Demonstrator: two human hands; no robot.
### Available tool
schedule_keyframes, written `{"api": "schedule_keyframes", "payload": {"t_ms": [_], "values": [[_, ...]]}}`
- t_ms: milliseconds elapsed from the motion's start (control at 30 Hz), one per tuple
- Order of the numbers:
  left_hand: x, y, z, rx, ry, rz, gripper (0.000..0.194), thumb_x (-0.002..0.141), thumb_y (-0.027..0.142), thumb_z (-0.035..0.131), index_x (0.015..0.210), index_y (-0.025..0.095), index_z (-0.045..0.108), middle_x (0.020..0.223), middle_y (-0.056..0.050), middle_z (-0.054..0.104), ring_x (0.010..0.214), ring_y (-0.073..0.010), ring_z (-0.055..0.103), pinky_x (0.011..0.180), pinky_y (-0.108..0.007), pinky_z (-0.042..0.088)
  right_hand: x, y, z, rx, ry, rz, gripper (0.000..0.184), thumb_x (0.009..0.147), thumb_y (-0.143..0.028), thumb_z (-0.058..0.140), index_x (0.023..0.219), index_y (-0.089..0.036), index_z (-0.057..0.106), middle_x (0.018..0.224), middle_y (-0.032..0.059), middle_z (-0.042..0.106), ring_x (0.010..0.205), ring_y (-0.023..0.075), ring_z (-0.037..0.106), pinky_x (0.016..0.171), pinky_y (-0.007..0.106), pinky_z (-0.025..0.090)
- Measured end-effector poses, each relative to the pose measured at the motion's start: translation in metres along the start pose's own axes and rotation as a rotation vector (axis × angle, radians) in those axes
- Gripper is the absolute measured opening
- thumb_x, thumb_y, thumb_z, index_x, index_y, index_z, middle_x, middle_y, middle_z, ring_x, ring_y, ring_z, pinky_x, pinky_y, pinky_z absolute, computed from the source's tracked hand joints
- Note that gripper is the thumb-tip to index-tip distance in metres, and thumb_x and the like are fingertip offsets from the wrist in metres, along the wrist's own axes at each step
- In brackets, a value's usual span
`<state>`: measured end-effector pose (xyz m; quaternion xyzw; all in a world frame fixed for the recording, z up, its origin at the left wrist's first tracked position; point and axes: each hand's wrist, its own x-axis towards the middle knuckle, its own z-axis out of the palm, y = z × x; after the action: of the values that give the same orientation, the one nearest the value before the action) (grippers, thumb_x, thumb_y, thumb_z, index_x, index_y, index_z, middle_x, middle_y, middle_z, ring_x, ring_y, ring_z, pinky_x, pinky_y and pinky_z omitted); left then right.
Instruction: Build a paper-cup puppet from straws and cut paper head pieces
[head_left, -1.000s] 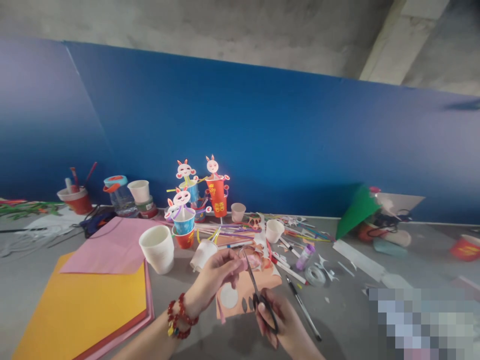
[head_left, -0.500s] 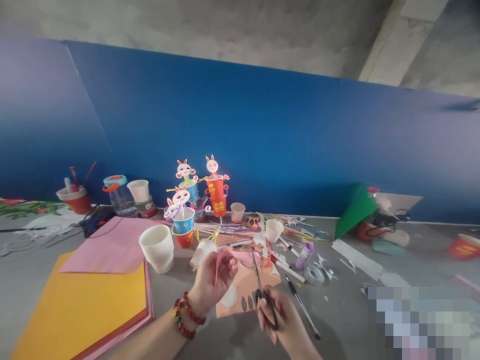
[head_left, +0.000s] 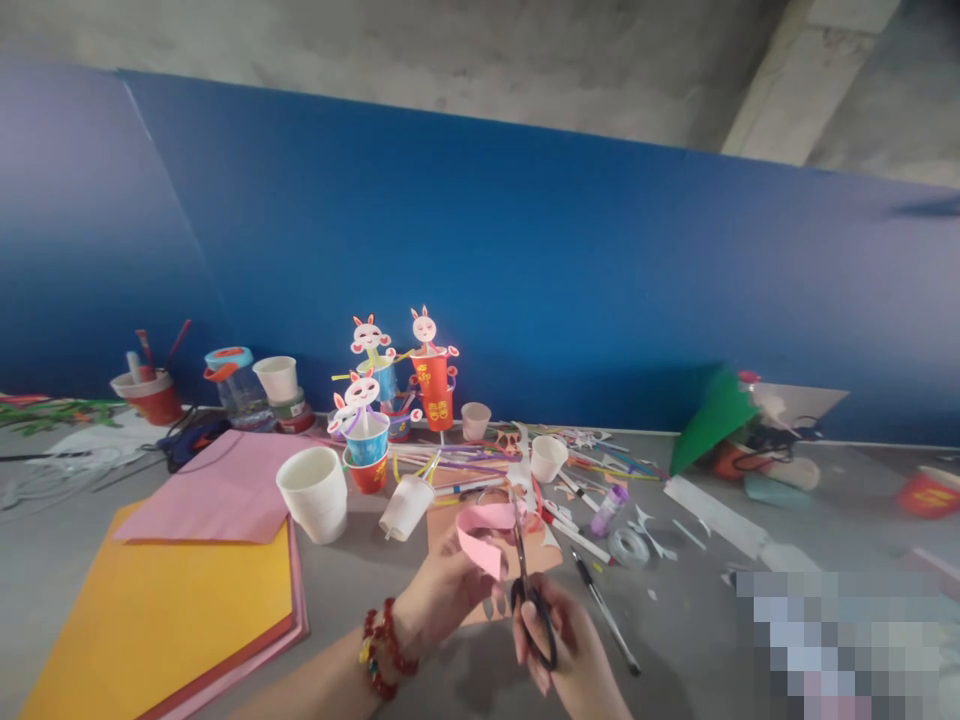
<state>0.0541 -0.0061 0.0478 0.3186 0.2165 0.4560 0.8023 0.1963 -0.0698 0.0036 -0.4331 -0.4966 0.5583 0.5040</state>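
A curled pink paper strip (head_left: 480, 535) is pinched in my left hand (head_left: 442, 585), whose wrist wears red bead bracelets. My right hand (head_left: 562, 625) grips black-handled scissors (head_left: 523, 560), fingers through the loops. The blades point away from me and meet the strip's right end; whether they are cutting into it I cannot tell. Beneath both hands lies an orange paper sheet (head_left: 544, 550) with shapes on it, partly covered by my left hand. A white paper cup (head_left: 407, 507) lies tipped just behind my left hand.
Paper-cup rabbit figures (head_left: 367, 440) stand at the back. On the left are a white cup (head_left: 313, 495) and stacked coloured paper (head_left: 187, 600). To the right lie a pen (head_left: 606, 610), a tape roll (head_left: 628, 547), a purple glue stick (head_left: 609, 508) and scraps. A blue partition (head_left: 525, 260) rises behind.
My left hand has turned and shifted right, so the pink strip now hangs in an open curl. The tipped white cup shows more fully. My right hand with the scissors barely moved.
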Motion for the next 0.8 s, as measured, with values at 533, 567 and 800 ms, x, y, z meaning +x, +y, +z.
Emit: {"api": "schedule_keyframes", "payload": {"t_ms": [533, 567, 800], "values": [[-0.008, 0.02, 0.01, 0.376, 0.0, 0.234, 0.016, 0.084, 0.03, 0.071, 0.078, 0.015, 0.074, 0.088, -0.01, 0.074, 0.081, -0.0222, 0.066, 0.074, -0.032, 0.051, -0.007, -0.007, -0.002, -0.08, -0.064, 0.023, 0.06, 0.074, -0.077, 0.059, 0.08, -0.019, 0.048, 0.051, -0.0049, 0.052, 0.033, 0.003, 0.032, 0.031, 0.014, 0.024], [-0.009, 0.02, 0.01, 0.379, -0.001, 0.235, 0.016, 0.083, 0.03, 0.071, 0.077, 0.015, 0.074, 0.086, -0.01, 0.074, 0.079, -0.022, 0.066, 0.074, -0.032, 0.051, -0.007, -0.008, -0.002, -0.08, -0.06, 0.027, 0.06, 0.073, -0.077, 0.06, 0.08, -0.019, 0.048, 0.051, -0.0049, 0.052, 0.032, 0.0032, 0.033, 0.031, 0.015, 0.023], [-0.007, 0.018, 0.003, 0.382, 0.017, 0.227, 0.013, 0.081, 0.027, 0.073, 0.079, 0.015, 0.075, 0.083, -0.009, 0.074, 0.077, -0.0218, 0.066, 0.073, -0.031, 0.052, -0.008, -0.01, -0.007, -0.122, -0.076, 0.021, 0.06, 0.076, -0.078, 0.056, 0.076, -0.018, 0.048, 0.049, -0.0044, 0.051, 0.032, 0.0024, 0.031, 0.031, 0.015, 0.022]]}}
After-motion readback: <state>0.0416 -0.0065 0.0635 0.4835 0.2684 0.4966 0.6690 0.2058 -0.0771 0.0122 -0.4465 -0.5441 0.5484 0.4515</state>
